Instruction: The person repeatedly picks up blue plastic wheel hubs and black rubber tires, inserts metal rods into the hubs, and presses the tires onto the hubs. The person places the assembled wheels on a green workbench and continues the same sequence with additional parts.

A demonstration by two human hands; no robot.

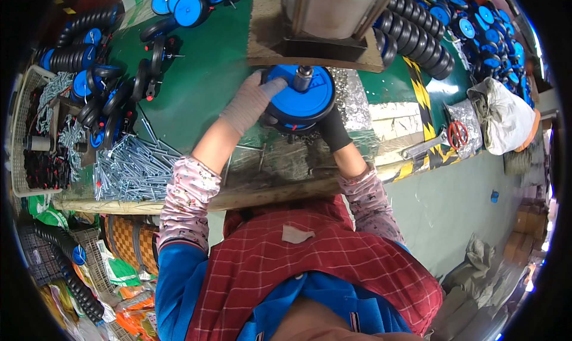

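A blue-hubbed wheel (301, 104) with a black rim sits under the machine's metal spindle (302, 77), which meets the middle of its hub. My left hand (247, 105), in a pale grey glove, grips the wheel's left side, with the thumb side over the blue face. At the lower right, my right hand (335, 129) in a black glove holds the rim from the side; its fingertips are hidden beneath the wheel. A small red part (294, 126) shows at the wheel's near edge.
Long metal bolts (134, 169) lie piled at left, beside a pale crate (22, 156) of hardware. Blue-and-black wheels (189, 10) stand at the back left, with more (491, 40) heaped at far right. Red-handled scissors (457, 135) and a white sack (497, 117) lie right.
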